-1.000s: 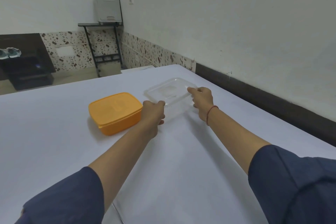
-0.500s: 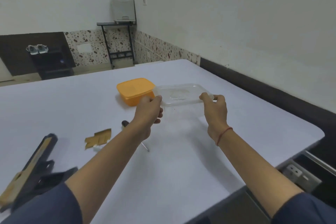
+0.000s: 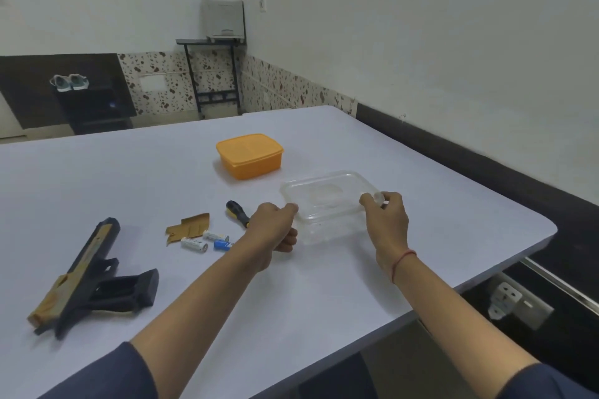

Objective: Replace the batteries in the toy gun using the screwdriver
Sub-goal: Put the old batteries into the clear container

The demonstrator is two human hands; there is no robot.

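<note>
Pinching its ends, left hand (image 3: 275, 227) and right hand (image 3: 386, 215) hold the clear container (image 3: 327, 201).

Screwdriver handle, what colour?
The screwdriver handle is black with yellow; the head view shows it best.

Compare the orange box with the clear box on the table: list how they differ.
The orange box is opaque; the clear box is see-through. The orange box stands untouched; the clear box is gripped at its ends by the left hand and right hand. The orange box sits farther back; the clear box is nearer the person. Both are rounded rectangular plastic boxes with lids on.
</note>
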